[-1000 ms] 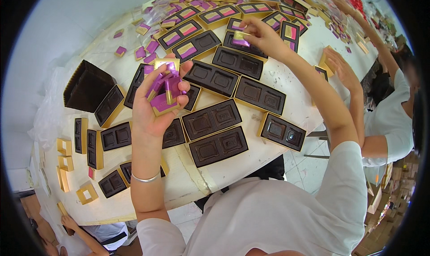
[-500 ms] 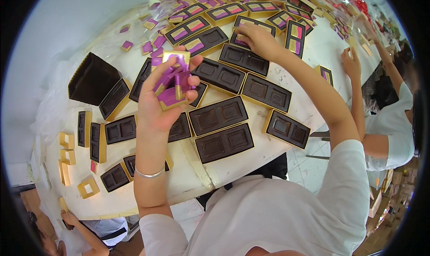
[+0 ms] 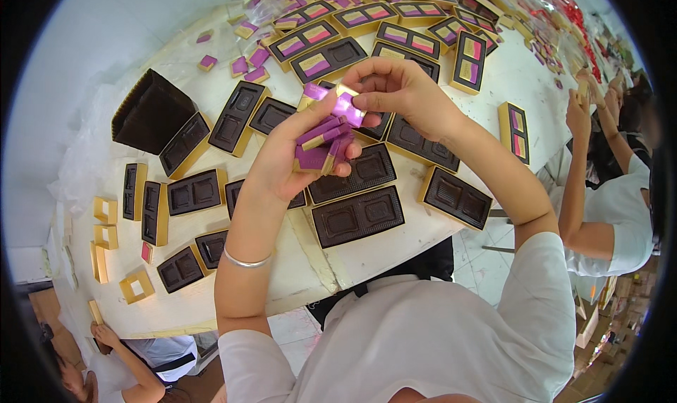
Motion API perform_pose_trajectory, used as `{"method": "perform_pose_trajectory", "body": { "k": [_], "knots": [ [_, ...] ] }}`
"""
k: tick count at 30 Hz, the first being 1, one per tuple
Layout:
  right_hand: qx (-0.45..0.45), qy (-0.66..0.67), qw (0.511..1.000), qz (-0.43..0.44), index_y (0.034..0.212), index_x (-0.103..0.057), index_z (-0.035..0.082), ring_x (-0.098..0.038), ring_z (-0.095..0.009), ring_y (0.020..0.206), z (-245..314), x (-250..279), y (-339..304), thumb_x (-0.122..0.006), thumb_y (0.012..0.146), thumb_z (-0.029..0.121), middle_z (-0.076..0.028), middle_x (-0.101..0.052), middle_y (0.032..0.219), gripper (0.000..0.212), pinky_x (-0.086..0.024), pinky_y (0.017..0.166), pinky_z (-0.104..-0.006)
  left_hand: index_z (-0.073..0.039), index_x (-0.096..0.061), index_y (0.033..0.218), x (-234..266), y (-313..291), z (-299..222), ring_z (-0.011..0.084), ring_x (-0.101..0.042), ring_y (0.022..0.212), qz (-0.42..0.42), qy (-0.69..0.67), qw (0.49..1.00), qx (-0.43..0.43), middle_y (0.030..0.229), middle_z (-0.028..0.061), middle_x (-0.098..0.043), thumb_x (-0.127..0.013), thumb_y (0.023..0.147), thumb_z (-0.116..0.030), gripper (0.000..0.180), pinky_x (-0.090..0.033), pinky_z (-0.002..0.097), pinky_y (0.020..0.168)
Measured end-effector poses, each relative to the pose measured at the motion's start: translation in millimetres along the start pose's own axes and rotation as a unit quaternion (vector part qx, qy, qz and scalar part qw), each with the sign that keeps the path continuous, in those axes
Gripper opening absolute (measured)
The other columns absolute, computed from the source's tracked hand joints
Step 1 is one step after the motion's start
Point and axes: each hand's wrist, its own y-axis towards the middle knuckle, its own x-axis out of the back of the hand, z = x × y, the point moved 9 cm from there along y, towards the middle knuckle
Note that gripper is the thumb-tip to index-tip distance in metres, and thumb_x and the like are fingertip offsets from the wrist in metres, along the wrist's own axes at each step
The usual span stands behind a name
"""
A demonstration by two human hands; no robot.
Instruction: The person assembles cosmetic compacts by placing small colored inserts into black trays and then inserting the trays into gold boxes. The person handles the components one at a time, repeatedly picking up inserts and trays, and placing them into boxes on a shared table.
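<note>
My left hand (image 3: 271, 160), with a silver bangle on its wrist, cups several purple-and-gold wrapped squares (image 3: 321, 156) over the middle of the table. At the top of that handful, thumb and fingers of my right hand (image 3: 402, 96) pinch one shiny wrapped square (image 3: 348, 108). Beneath and around both hands lie gold boxes with dark two-hollow trays; a nearer tray box (image 3: 358, 216) has bare hollows. Beyond the hands, one box (image 3: 330, 59) has a square in its left hollow only. Farther back, a box (image 3: 307, 40) carries a purple and a pink square.
A stack of dark trays (image 3: 154, 112) stands at the left. Gold box frames (image 3: 137, 287) lie near the left edge. Loose wrapped squares (image 3: 240, 67) are scattered at the back left. Co-workers' hands (image 3: 578, 114) are at the right, and another person's hand (image 3: 106, 336) is at lower left.
My right hand has come back from a box at the far side to the handful. My left hand has moved right, toward it. At the right, a co-worker's hands have shifted.
</note>
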Motion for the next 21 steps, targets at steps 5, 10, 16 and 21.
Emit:
{"method": "perform_pose_trajectory", "body": {
  "k": [5,10,16,21],
  "knots": [
    [0.048,0.108,0.993,0.027,0.107,-0.057,-0.001,-0.056,-0.010,0.079,7.9,0.4,-8.0,-0.058,0.079,-0.004,-0.003,-0.060,0.094,0.028,-0.046,0.065,-0.0227,-0.004,-0.047,0.117,-2.8,0.3,6.2,0.0193,-0.059,0.068,0.010,-0.026,1.000,0.012,0.099,0.0155,-0.060,-0.046,0.092,-0.032,0.037,-0.049,0.0288,0.049],
    [0.235,-0.043,0.971,0.026,0.089,-0.065,0.005,-0.054,-0.013,0.088,30.0,2.7,-19.3,-0.057,0.075,-0.008,-0.006,-0.054,0.099,0.021,-0.045,0.078,-0.0253,-0.006,-0.050,0.112,4.4,0.3,-1.9,0.0187,-0.060,0.067,-0.050,0.006,0.997,-0.062,0.086,0.0106,-0.060,-0.053,0.089,-0.022,0.028,-0.049,0.0294,0.048],
    [0.229,-0.190,0.955,-0.001,0.090,-0.065,0.003,-0.052,-0.020,0.101,43.3,-5.7,-34.1,-0.065,0.072,-0.003,-0.010,-0.051,0.110,0.019,-0.043,0.087,-0.0311,-0.007,-0.050,0.108,6.3,-4.6,-11.7,0.0175,-0.059,0.067,-0.124,0.113,0.975,-0.143,0.083,0.0076,-0.059,-0.054,0.087,-0.014,0.023,-0.047,0.0292,0.049],
    [0.277,-0.441,0.849,-0.091,0.102,-0.060,0.001,-0.057,-0.023,0.100,51.3,-23.2,-46.4,-0.068,0.073,0.004,-0.013,-0.055,0.115,0.030,-0.047,0.083,-0.0325,-0.007,-0.050,0.106,12.7,-3.9,-11.5,0.0157,-0.059,0.065,-0.181,0.137,0.960,-0.165,0.091,0.0097,-0.061,-0.055,0.086,-0.014,0.022,-0.047,0.0284,0.049]
  ]
}}
